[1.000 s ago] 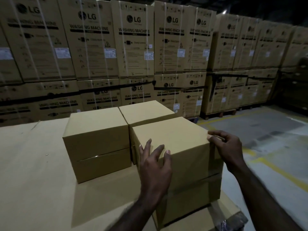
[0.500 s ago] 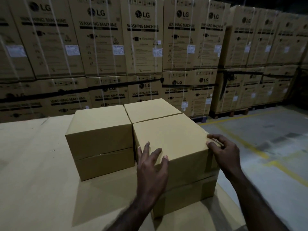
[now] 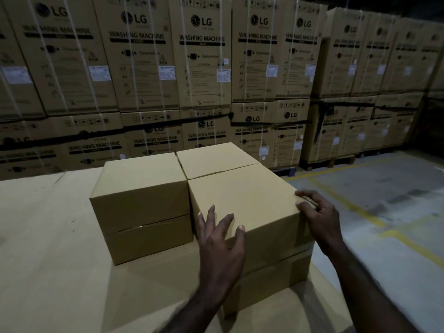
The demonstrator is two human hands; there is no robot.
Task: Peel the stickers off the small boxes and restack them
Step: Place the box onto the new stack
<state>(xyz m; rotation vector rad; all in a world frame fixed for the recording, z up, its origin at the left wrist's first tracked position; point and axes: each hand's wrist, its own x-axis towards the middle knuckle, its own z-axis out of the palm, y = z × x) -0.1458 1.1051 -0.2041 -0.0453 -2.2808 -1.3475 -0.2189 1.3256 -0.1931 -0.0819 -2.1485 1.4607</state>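
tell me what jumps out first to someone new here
Two hands on the nearest plain box: the left hand spread over its near top edge, the right hand picking at its right top corner. Behind looms a wall of strapped washing machine cartons, stacked two high.

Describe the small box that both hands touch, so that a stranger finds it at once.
On the wide cardboard surface before the wall of washing machine cartons stand plain brown cardboard boxes in stacks. Take the top box of the nearest right stack. Only it has the left hand on its front edge and the right hand at its right corner.
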